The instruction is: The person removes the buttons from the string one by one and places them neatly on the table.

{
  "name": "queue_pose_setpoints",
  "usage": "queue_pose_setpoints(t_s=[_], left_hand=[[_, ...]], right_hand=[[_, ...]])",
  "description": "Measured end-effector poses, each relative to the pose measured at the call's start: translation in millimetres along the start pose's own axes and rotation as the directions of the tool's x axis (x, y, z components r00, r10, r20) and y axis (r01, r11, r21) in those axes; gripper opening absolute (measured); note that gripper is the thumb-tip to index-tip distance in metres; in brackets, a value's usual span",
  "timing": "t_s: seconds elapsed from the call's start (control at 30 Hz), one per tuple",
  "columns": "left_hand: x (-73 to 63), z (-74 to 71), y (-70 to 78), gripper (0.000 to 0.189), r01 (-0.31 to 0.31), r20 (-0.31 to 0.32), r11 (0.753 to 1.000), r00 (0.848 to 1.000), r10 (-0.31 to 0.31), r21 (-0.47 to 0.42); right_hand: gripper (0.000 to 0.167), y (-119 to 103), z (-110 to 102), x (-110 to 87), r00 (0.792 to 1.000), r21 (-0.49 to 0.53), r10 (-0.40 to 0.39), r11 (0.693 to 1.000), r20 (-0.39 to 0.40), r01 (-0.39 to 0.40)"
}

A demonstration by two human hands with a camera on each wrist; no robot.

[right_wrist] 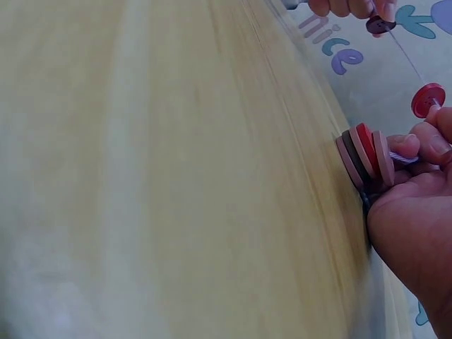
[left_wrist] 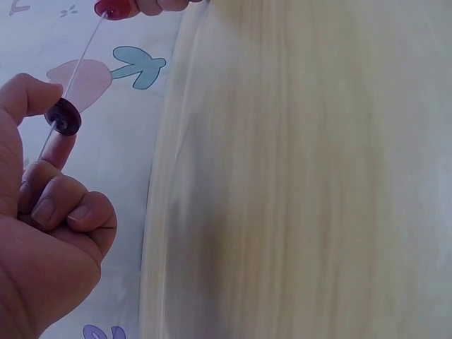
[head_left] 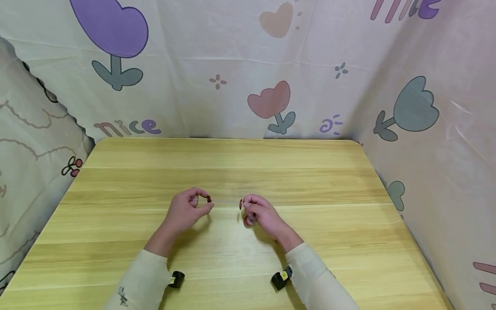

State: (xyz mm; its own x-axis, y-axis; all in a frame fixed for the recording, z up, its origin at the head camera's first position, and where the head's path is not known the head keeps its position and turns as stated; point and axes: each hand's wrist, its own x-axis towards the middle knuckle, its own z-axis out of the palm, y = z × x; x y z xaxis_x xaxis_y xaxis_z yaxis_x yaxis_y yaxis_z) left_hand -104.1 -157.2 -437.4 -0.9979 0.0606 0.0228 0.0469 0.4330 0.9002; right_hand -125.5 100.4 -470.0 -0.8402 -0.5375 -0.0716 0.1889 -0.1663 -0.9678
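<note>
My left hand point(head_left: 185, 209) pinches a dark brown button point(left_wrist: 63, 116) between thumb and index finger, its other fingers curled in. A thin white string point(right_wrist: 405, 53) passes through this button and stretches taut across to my right hand point(head_left: 266, 216). There the thumb and fingers grip the string just behind a red button point(right_wrist: 428, 100), which stands on edge facing the left hand. Below the right hand's fingers hangs a stack of several strung buttons point(right_wrist: 365, 159), pinkish, black and red, lying face to face. Both hands are held above the middle of the table.
The light wooden table point(head_left: 232, 258) spreads under both arms. A printed cloth point(head_left: 217, 38) with tulips and lettering hangs behind its far edge and along the sides. Black wrist devices point(head_left: 280, 280) sit at each sleeve.
</note>
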Motion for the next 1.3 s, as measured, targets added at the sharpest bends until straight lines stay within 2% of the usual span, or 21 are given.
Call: queue_pose_setpoints(t_s=[0.53,0.83,1.07,1.3], left_hand=[[-4.1,-12.8,-7.4,0.022,0.032,-0.038,0.999,0.999,-0.031,0.022],[-7.6,-22.9,-9.4,0.026,0.047,-0.055,0.997,0.997,-0.044,0.057],[-11.6,-31.9,-17.1,0.024,0.056,-0.072,0.995,0.996,-0.051,0.079],[-16.7,-39.9,-25.3,0.025,0.095,-0.082,0.987,0.993,-0.085,0.128]], right_hand=[[0.032,-2.0,1.2,-1.2,1.000,0.020,-0.008,1.000,0.020,0.007],[0.022,-0.4,-0.1,0.1,1.000,0.014,-0.003,1.000,0.007,0.003],[0.026,-0.2,0.0,-0.4,1.000,0.021,-0.012,1.000,0.014,0.012],[0.027,0.0,-0.1,-0.5,1.000,0.018,-0.018,1.000,0.026,0.017]])
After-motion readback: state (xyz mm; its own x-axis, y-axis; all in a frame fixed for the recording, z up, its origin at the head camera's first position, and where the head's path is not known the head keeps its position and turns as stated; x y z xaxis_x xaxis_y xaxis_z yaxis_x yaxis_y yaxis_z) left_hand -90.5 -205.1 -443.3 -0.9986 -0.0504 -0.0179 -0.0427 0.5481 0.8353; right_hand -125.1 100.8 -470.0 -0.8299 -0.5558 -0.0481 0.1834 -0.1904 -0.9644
